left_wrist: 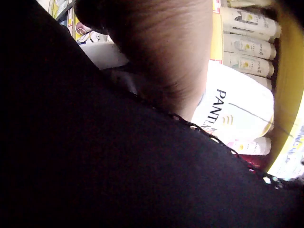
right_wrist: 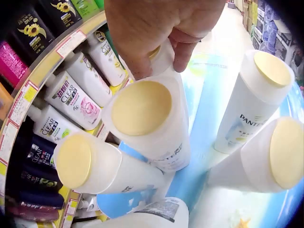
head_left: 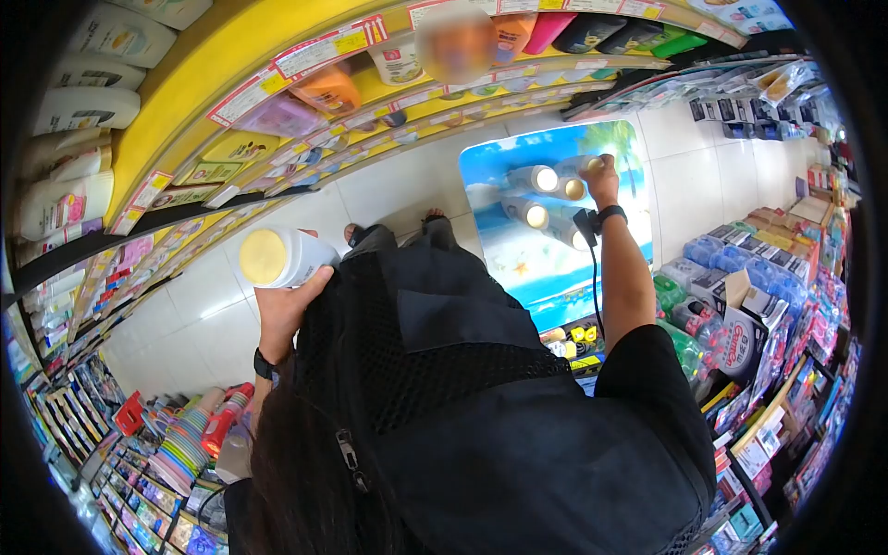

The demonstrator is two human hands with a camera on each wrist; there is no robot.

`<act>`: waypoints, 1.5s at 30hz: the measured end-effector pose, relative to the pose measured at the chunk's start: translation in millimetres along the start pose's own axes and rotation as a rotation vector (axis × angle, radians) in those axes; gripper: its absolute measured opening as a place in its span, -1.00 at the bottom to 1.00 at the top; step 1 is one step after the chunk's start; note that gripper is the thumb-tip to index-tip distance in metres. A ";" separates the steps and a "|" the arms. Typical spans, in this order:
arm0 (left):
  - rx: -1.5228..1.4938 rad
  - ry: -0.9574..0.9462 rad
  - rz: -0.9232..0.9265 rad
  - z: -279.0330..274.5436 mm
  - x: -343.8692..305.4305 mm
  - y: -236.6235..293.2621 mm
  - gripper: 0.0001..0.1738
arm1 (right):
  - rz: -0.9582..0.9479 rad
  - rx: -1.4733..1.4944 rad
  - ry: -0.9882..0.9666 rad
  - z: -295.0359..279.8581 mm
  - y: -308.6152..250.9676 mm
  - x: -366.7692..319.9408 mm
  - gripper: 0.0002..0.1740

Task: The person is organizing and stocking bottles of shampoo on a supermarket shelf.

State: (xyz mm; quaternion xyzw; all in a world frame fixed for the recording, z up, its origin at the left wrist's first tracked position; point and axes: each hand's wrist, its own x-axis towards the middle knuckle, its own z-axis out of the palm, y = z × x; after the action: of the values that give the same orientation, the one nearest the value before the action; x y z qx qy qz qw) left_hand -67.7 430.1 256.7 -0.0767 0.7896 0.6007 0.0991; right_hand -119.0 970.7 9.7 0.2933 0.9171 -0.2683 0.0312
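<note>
My left hand (head_left: 280,314) grips a white shampoo bottle (head_left: 301,259) with a pale gold cap, held in front of the shelves. In the left wrist view its white side (left_wrist: 237,104) shows Pantene lettering, and a black sleeve hides much of the grip. Over the far end of a blue beach-print table, my right hand (right_wrist: 164,28) pinches the top of another white shampoo bottle (right_wrist: 165,64), its thumb and fingers around the cap end. Just in front stands a gold-capped bottle (right_wrist: 166,142) that partly hides the pinched one. Several more shampoo bottles (right_wrist: 251,99) stand around it.
The beach-print table (head_left: 518,296) stands on a tiled floor (head_left: 407,194). Yellow shelves (head_left: 213,65) of bottles run along the far side. Bottled drinks and boxes (head_left: 740,324) crowd the right; stacked colored cups (head_left: 185,444) stand at lower left.
</note>
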 end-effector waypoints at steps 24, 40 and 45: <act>0.400 -0.674 0.306 76.1 82.9 19.6 -0.39 | -0.566 0.730 -0.844 -102.5 -254.0 -180.0 -0.19; 0.408 -0.719 0.192 76.6 91.6 -29.8 -0.37 | -0.344 0.195 -0.221 -102.7 -163.1 -237.0 -0.47; 0.371 -0.571 -0.050 21.1 79.3 -111.2 -0.44 | -0.217 0.072 -0.230 -77.6 -78.1 -235.3 -0.47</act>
State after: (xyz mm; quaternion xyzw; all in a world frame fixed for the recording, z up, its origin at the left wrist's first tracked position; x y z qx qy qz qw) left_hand -116.4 420.7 127.8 0.0945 0.8236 0.4417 0.3432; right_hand 39.9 834.2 163.4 0.1610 0.9235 -0.3347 0.0964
